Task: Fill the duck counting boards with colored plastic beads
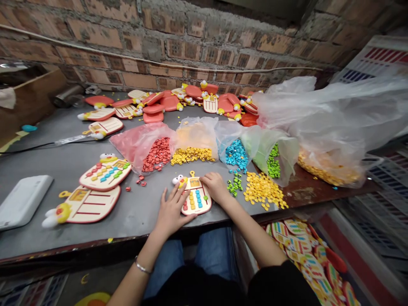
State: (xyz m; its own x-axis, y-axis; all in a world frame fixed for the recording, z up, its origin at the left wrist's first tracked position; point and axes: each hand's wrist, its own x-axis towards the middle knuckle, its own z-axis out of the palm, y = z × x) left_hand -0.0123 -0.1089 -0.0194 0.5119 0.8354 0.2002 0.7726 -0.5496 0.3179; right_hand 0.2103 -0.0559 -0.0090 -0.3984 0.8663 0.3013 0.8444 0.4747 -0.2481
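Observation:
Before me on the grey table lies a cream toy board [193, 208] with a red rim, a yellow duck-like head and bulging white eyes. Red, yellow and blue pieces sit in its slots, and one green piece [205, 198] is in the right slot. My left hand [171, 210] rests on the board's left side, fingers spread, thumb along the lower edge. At the upper right of the board, my right hand [216, 187] has its fingers pinched together over the right slot; whatever is between them is hidden. Loose green pieces [235, 185] lie just right of that hand.
Bags spill red pieces [157, 153], yellow pieces [193, 156], blue pieces [236, 154] and green pieces [273, 161]. A yellow pile [264, 189] is at right. Left are a filled board [105, 176], a bare-slotted board [95, 208] and a white device [24, 199]. More boards [168, 102] line the wall.

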